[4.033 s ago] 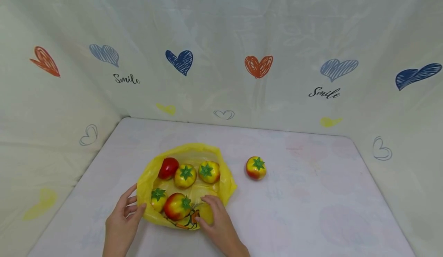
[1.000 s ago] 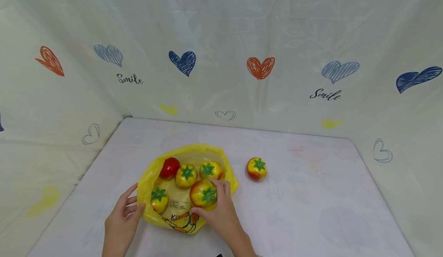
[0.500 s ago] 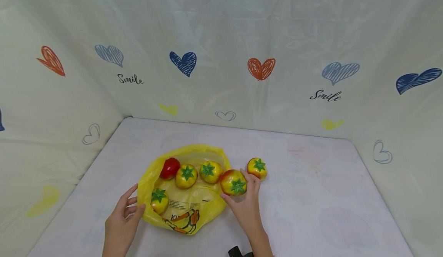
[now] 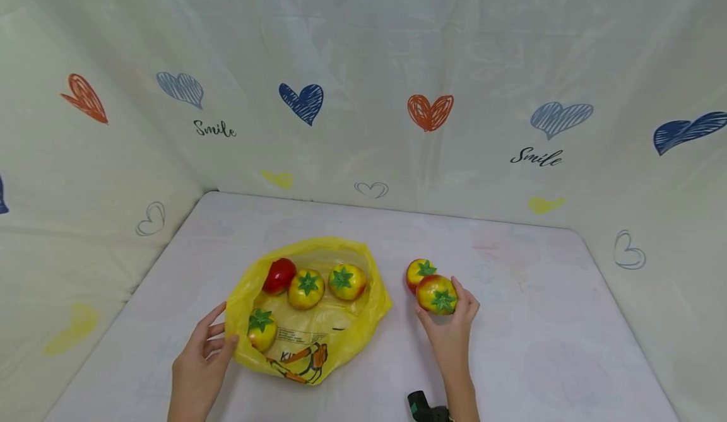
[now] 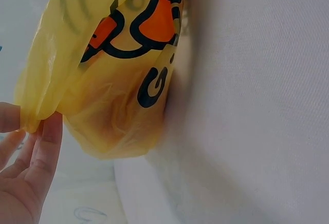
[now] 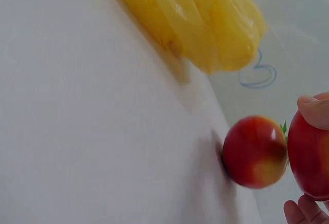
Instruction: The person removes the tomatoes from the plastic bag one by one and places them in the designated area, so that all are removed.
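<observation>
A yellow plastic bag (image 4: pixel 352 340) lies wide-mouthed on the left half of the table. Its side rim is pinched between the thumb and fingers of my left hand (image 4: pixel 200 360); the left wrist view shows the bag's film (image 5: pixel 46 70) in that pinch. Inside are several tomatoes (image 4: pixel 305 289), mostly yellow with green star-shaped tops, and one showing plain red (image 4: pixel 279 275). My right hand (image 4: pixel 451 327) grips a red-and-yellow tomato (image 4: pixel 437 294) between thumb and fingers, held over the table right of the bag. Another tomato (image 4: pixel 419 270) sits on the table just behind it, partly covered.
The pale table (image 4: pixel 539 321) stretches to the right of the hands. A hanging curtain (image 4: pixel 363 43) printed with hearts and "Smile" closes off the back and sides. A black wrist-worn device (image 4: pixel 426 408) shows by the right forearm.
My right hand has lifted the red-and-yellow tomato out of the bag and carried it right, beside the one on the table. The left hand has stayed at the rim.
</observation>
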Available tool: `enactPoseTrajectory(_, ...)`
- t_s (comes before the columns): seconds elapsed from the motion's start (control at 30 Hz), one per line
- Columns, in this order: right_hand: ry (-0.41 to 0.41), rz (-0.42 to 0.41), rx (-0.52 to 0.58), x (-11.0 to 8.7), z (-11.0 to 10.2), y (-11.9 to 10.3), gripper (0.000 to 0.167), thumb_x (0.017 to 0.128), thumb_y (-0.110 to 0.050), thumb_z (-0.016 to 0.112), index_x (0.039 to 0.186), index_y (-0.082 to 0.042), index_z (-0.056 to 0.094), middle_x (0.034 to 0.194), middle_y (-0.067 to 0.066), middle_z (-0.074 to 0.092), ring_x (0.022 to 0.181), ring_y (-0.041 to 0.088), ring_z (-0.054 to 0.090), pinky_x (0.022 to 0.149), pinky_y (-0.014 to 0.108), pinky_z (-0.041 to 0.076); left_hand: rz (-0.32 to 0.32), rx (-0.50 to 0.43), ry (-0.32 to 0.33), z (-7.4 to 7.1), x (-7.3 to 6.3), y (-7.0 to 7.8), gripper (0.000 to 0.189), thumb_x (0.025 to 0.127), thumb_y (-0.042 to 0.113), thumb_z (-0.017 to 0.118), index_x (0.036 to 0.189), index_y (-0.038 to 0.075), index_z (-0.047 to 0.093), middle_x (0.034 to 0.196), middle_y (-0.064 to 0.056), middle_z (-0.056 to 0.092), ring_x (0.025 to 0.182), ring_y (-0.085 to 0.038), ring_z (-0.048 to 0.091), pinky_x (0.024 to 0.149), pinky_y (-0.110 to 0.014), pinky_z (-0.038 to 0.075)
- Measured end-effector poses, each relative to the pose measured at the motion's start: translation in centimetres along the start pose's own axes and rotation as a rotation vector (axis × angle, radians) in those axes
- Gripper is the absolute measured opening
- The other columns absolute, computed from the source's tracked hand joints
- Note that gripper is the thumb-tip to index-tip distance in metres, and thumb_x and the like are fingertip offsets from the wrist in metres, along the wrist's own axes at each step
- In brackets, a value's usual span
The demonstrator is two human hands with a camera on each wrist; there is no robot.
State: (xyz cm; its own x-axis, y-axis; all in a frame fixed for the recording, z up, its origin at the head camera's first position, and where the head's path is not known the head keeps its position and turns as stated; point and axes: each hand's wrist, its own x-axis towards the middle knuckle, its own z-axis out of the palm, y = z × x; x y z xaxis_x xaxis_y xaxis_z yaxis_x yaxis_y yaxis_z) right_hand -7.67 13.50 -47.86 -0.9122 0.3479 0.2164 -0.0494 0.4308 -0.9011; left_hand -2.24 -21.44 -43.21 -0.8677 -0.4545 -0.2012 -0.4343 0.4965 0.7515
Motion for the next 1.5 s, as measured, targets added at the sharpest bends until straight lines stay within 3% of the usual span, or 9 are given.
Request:
enactPoseTrajectory(0.27, 0.032, 0.094, -0.046, 0.9, -1.9, 2.7, 0.083, 0.074, -0.010, 0.077, 0.142, -0.011, 0.029, 0.130, 0.021, 0.022, 0.122, 0.040, 0.033, 0.103, 0.059, 0.032, 0.020, 0.020, 0.032, 0.7, 1.2, -2.1, 0.063, 0.089, 0.023, 0.063, 0.143, 0.036, 0.033, 0.116, -0.008, 0.057, 0.082, -0.006, 0.060, 0.059, -0.025, 0.056)
enactPoseTrajectory(0.47, 0.007, 0.213, -0.027, 1.7, -2.8, 3.7, 0.084, 0.077, -0.014, 0.075, 0.144, -0.012, 0.024, 0.134, 0.023, 0.018, 0.124, 0.043, 0.030, 0.104, 0.062, 0.029, 0.007, 0.006, 0.025, 0.3, 0.4, -0.5, 0.062, 0.090, 0.016, 0.061, 0.144, 0.026, 0.034, 0.117, -0.016, 0.055, 0.091, -0.021, 0.060, 0.072, -0.033, 0.057)
enactPoseTrajectory(0.6, -0.014, 0.251, -0.021, 2.4, -3.1, 3.6, 0.084, 0.078, -0.015, 0.074, 0.144, -0.010, 0.023, 0.135, 0.025, 0.017, 0.124, 0.044, 0.029, 0.103, 0.062, 0.029, -0.005, 0.022, 0.025, 0.3, 0.4, -0.4, 0.061, 0.090, 0.017, 0.061, 0.144, 0.026, 0.034, 0.117, -0.014, 0.056, 0.090, -0.018, 0.059, 0.071, -0.033, 0.057)
enactPoseTrajectory(0.93, -0.061, 0.291, -0.096, 4.5, -3.1, 3.9, 0.083, 0.079, -0.016, 0.072, 0.145, -0.009, 0.022, 0.137, 0.026, 0.015, 0.123, 0.044, 0.029, 0.104, 0.062, 0.029, 0.019, 0.067, 0.069, 3.0, 4.7, -7.7, 0.061, 0.089, 0.037, 0.060, 0.136, 0.055, 0.027, 0.118, 0.001, 0.057, 0.093, -0.012, 0.059, 0.070, -0.021, 0.056)
enactPoseTrajectory(1.03, -0.080, 0.285, -0.153, 5.2, -2.9, 4.1, 0.084, 0.078, -0.021, 0.074, 0.144, -0.009, 0.023, 0.136, 0.027, 0.017, 0.122, 0.045, 0.031, 0.104, 0.061, 0.032, 0.021, 0.054, 0.047, 2.1, 3.2, -5.2, 0.060, 0.091, 0.032, 0.059, 0.141, 0.046, 0.028, 0.119, -0.005, 0.057, 0.092, -0.014, 0.059, 0.073, -0.024, 0.057)
enactPoseTrajectory(1.2, -0.133, 0.279, -0.255, 5.9, -2.8, 3.9, 0.085, 0.078, -0.027, 0.075, 0.143, -0.008, 0.024, 0.134, 0.030, 0.020, 0.118, 0.046, 0.035, 0.100, 0.061, 0.036, 0.003, 0.033, 0.007, 1.5, 2.6, -3.6, 0.062, 0.091, 0.026, 0.059, 0.145, 0.036, 0.028, 0.122, -0.011, 0.055, 0.095, -0.020, 0.059, 0.079, -0.030, 0.056)
enactPoseTrajectory(1.27, -0.146, 0.281, -0.273, 6.2, -2.8, 3.8, 0.084, 0.078, -0.029, 0.074, 0.142, -0.008, 0.023, 0.133, 0.030, 0.020, 0.117, 0.046, 0.035, 0.099, 0.062, 0.037, 0.017, 0.051, 0.035, 2.1, 3.5, -5.1, 0.062, 0.090, 0.031, 0.060, 0.142, 0.043, 0.028, 0.120, -0.005, 0.056, 0.092, -0.015, 0.059, 0.071, -0.021, 0.056)
enactPoseTrajectory(1.43, -0.171, 0.290, -0.314, 6.7, -2.7, 3.8, 0.083, 0.079, -0.031, 0.072, 0.143, -0.011, 0.022, 0.131, 0.032, 0.022, 0.115, 0.049, 0.034, 0.095, 0.064, 0.038, 0.008, 0.044, 0.057, 1.5, 2.2, -2.9, 0.061, 0.090, 0.029, 0.061, 0.141, 0.042, 0.032, 0.116, -0.005, 0.057, 0.089, -0.013, 0.059, 0.053, -0.016, 0.052)
enactPoseTrajectory(1.5, -0.178, 0.296, -0.331, 6.8, -2.6, 3.8, 0.082, 0.080, -0.031, 0.071, 0.143, -0.012, 0.022, 0.131, 0.032, 0.023, 0.115, 0.050, 0.033, 0.095, 0.064, 0.038, 0.003, 0.019, 0.034, 1.2, 1.7, -2.1, 0.061, 0.091, 0.026, 0.061, 0.143, 0.038, 0.032, 0.118, -0.010, 0.056, 0.093, -0.018, 0.059, 0.061, -0.023, 0.056)
